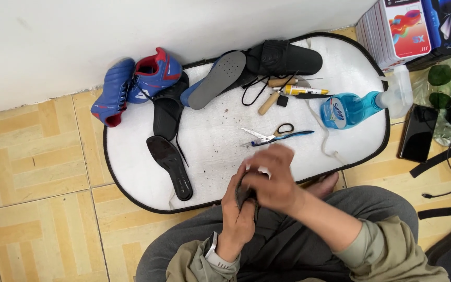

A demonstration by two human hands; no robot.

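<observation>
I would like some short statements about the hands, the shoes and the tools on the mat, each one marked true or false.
1. Both hands hold a dark piece of material between them. True: the left hand and the right hand meet on the dark piece, above the lap.
2. The scissors are in the right hand. False: the scissors lie on the white mat, apart from both hands.
3. The blue spray bottle stands upright. False: the spray bottle lies on its side.
4. Two blue and red shoes lie at the mat's left end, by the wall. True.
5. A dark insole lies flat on the mat. True.
</observation>
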